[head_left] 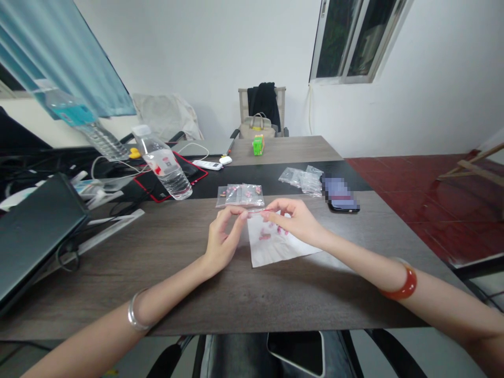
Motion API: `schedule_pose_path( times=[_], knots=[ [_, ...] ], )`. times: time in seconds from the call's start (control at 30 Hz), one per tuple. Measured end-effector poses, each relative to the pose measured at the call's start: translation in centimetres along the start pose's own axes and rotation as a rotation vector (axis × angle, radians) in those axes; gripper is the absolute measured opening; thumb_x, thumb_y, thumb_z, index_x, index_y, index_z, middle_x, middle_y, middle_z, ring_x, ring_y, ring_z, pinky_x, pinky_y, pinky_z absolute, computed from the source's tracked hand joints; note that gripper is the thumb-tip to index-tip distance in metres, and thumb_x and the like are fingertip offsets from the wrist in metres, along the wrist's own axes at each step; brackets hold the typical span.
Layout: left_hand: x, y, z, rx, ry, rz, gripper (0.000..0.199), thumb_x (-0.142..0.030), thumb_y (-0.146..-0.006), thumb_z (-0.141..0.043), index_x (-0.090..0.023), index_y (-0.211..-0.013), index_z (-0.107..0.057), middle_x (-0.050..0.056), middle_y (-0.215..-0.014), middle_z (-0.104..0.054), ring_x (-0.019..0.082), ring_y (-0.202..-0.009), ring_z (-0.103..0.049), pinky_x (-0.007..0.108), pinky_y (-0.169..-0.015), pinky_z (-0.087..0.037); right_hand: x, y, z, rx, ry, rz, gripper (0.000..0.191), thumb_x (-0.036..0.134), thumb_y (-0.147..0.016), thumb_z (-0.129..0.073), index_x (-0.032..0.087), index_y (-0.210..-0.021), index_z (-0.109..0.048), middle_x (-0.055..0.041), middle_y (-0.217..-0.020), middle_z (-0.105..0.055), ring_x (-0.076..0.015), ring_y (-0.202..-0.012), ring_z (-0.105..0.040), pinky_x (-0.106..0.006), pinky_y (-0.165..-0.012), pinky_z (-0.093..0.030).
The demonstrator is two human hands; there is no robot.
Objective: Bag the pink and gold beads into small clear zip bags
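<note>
A thin red cord (256, 211) is stretched level between my two hands above the table. My left hand (225, 236) pinches its left end between thumb and forefinger. At the other end, my right hand (294, 218) pinches it the same way, with the remaining fingers curled. Under my right hand lies a white tissue (271, 253) with several small pink and red pieces (265, 236), too small to name. Just beyond my fingertips are small clear plastic bags (240, 194) with little reddish bits inside.
More clear bags (303, 180) and a phone (340, 195) lie to the right. Water bottles (163, 163) and a laptop (39, 236) stand at the left. A green toy block (258, 145) sits farther back. A tablet-like device (297, 350) rests on my lap.
</note>
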State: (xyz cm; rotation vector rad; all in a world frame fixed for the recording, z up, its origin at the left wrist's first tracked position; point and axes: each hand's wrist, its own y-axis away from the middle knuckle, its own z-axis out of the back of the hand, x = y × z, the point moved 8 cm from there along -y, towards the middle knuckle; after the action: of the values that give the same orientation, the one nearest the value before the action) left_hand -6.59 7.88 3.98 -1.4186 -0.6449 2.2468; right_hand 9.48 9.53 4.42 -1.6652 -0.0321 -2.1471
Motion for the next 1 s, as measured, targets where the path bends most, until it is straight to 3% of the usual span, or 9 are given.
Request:
schedule_pose_path(
  times=[0.3, 0.57, 0.8, 1.0],
  knots=[
    [-0.9, -1.4, -0.1, 0.030, 0.024, -0.016, 0.018, -0.034, -0.087, -0.061, -0.019, -0.077, -0.062, 0.003, -0.080, -0.068, 0.018, -0.081, -0.062, 0.033, -0.081, -0.046, 0.6, 0.3, 1.5, 0.049, 0.024, -0.050, 0.024, 0.039, -0.077, -0.068, 0.018, -0.086, -0.075, -0.0028, -0.079, -0.071, -0.0087, -0.053, -0.050, -0.024, -0.049, -0.039],
    [-2.6, -1.9, -2.7, 0.125, 0.098, 0.060, 0.022, -0.037, -0.083, -0.064, -0.019, -0.071, -0.064, 0.003, -0.074, -0.068, 0.017, -0.074, -0.062, 0.033, -0.075, -0.049, -1.2, 1.3, 4.1, -0.033, 0.049, -0.053, 0.023, 0.040, -0.078, -0.068, 0.018, -0.078, -0.072, -0.0017, -0.071, -0.068, -0.0109, -0.058, -0.055, -0.025, -0.053, -0.043],
    [-4.3, -5.2, -3.0, 0.158, 0.193, 0.097, 0.022, -0.039, -0.079, -0.068, -0.018, -0.072, -0.067, 0.003, -0.074, -0.069, 0.017, -0.073, -0.062, 0.031, -0.073, -0.050, -0.3, 0.9, 6.2, -0.110, -0.045, -0.036, 0.026, 0.044, -0.076, -0.071, 0.019, -0.080, -0.072, -0.0020, -0.074, -0.070, -0.0125, -0.063, -0.057, -0.028, -0.060, -0.045],
    [-5.0, -6.7, -3.0, 0.235, 0.230, 0.135, 0.022, -0.038, -0.080, -0.066, -0.018, -0.073, -0.068, 0.002, -0.075, -0.069, 0.015, -0.071, -0.061, 0.028, -0.071, -0.048, 1.5, -0.1, 6.7, -0.073, -0.065, 0.034, 0.024, 0.043, -0.077, -0.070, 0.020, -0.077, -0.072, -0.0024, -0.076, -0.070, -0.0135, -0.066, -0.060, -0.030, -0.065, -0.046]
  ],
)
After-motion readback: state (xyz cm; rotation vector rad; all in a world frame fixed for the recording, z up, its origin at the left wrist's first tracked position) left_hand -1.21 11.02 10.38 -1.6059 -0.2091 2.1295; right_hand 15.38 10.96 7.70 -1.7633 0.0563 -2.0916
